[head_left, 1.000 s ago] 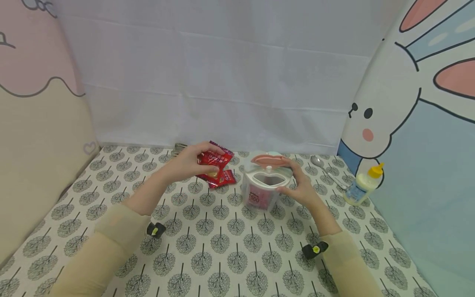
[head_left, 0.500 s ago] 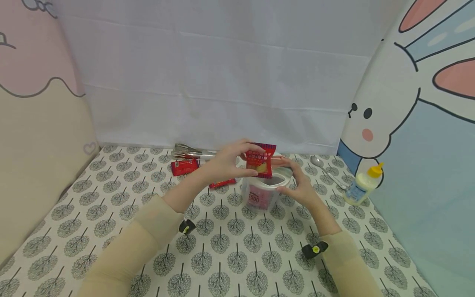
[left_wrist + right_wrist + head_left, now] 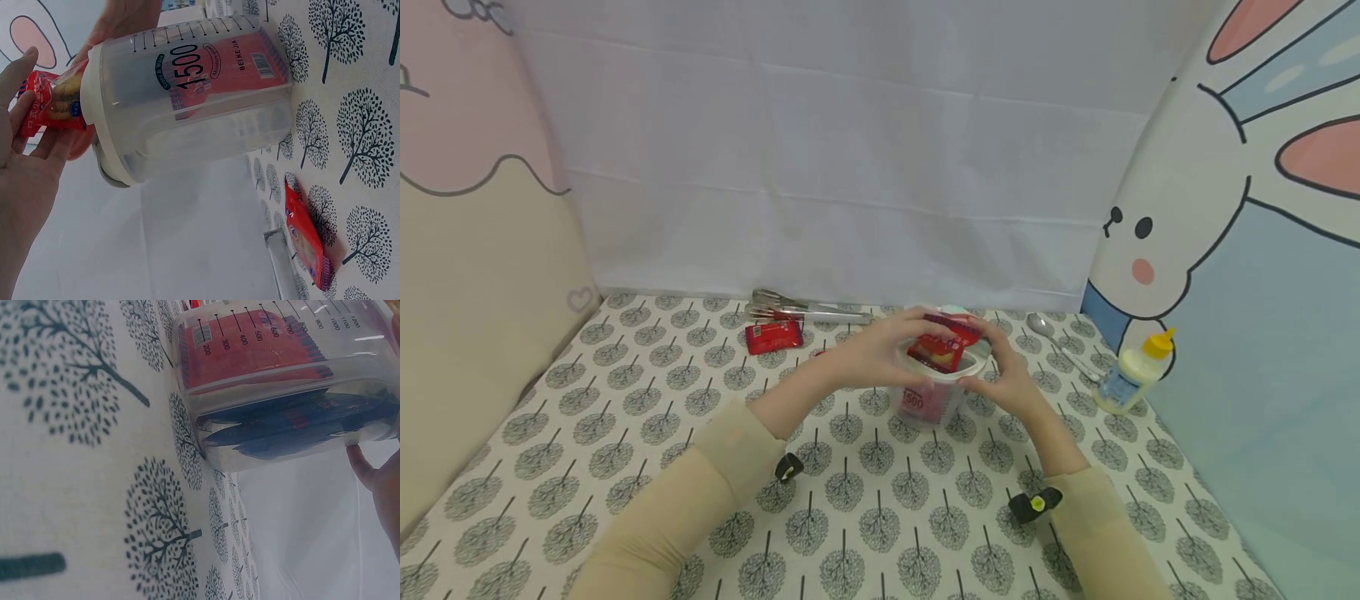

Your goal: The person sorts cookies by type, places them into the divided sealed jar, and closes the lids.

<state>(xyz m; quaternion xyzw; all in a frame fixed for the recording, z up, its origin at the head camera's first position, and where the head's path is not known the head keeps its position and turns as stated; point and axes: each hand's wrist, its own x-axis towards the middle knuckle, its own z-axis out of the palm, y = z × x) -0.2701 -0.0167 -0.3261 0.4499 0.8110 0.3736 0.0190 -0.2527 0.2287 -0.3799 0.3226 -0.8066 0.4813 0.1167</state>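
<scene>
My left hand (image 3: 876, 354) pinches a red cookie packet (image 3: 940, 354) at the mouth of a clear plastic container (image 3: 917, 407). In the left wrist view the packet (image 3: 62, 103) has its lower end at the white rim, with cookies pictured on it. My right hand (image 3: 1011, 379) grips the container's rim from the right side. The container stands upright with its lid flap raised at the back, largely hidden by the packet. Inside it, the right wrist view shows a red packet (image 3: 250, 350) and dark blue packets (image 3: 300, 422).
Another red packet (image 3: 773, 337) lies at the back left, in front of metal utensils (image 3: 820, 313). One more red packet (image 3: 306, 234) lies near the container, mostly hidden by the left arm in the head view. A spoon (image 3: 1063, 348) and a yellow-capped bottle (image 3: 1133, 377) are at right.
My left hand has picked up a red packet from the table, carried it right and lowered it to the container's mouth. The right hand has kept its hold on the container.
</scene>
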